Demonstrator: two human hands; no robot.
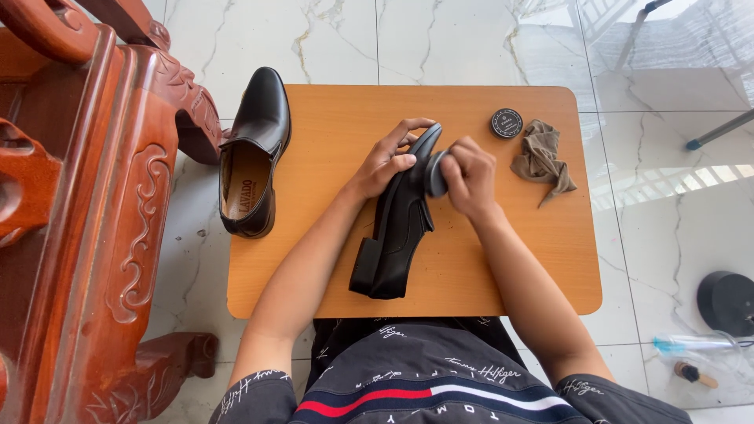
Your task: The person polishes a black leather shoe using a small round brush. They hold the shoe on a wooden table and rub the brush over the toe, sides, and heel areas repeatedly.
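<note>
— Marble floor (471,39) surrounds the wooden worktop (330,133). Shoe position?

— Black shoe (397,235) lies on its side at worktop centre. Left hand (385,161) fingers closed over the toe; right hand (469,177) fingers grip a dark applicator (436,174) against the upper.

— Adjacent items?

— Polish tin (506,123), brown cloth (542,161), second shoe (253,153) at the left edge.

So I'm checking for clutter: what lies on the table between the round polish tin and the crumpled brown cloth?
Nothing: the head view shows only bare wooden table between the polish tin and the brown cloth.

Black leather shoe (397,228) — on its side, tabletop centre.
</note>
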